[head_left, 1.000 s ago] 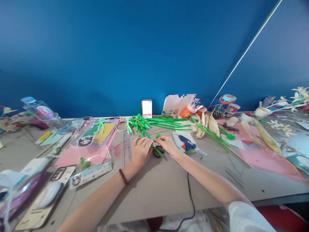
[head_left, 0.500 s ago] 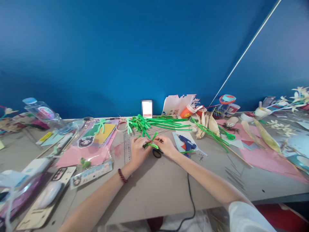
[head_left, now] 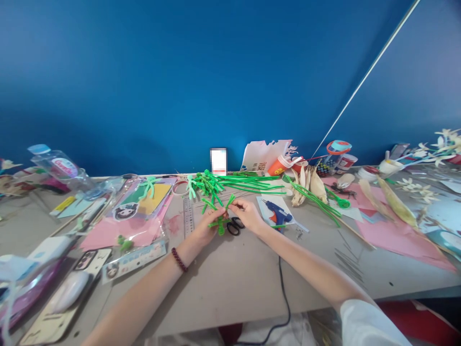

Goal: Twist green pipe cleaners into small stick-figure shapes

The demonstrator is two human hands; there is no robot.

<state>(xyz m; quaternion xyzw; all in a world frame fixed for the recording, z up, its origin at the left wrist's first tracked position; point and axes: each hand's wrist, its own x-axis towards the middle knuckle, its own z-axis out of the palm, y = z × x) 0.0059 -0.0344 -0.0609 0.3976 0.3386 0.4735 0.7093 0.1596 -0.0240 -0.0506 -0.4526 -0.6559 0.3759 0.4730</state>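
You hold one green pipe-cleaner piece [head_left: 219,218] just above the tabletop [head_left: 234,283], in front of you. Your left hand [head_left: 203,229] closes its fingers on the lower part to steady it. Your right hand [head_left: 247,214] pinches an upper branch, I think for bending it. Near them lie one pair of scissors [head_left: 235,226], one glue gun [head_left: 277,211] and one ruler [head_left: 188,216].

No legible text: bottle label [head_left: 62,167] pink script blurred; ruler [head_left: 188,217] numbers too small.

Grey table [head_left: 234,283], scissors [head_left: 235,226], ruler [head_left: 188,217], glue gun [head_left: 278,212], pink paper [head_left: 392,230]
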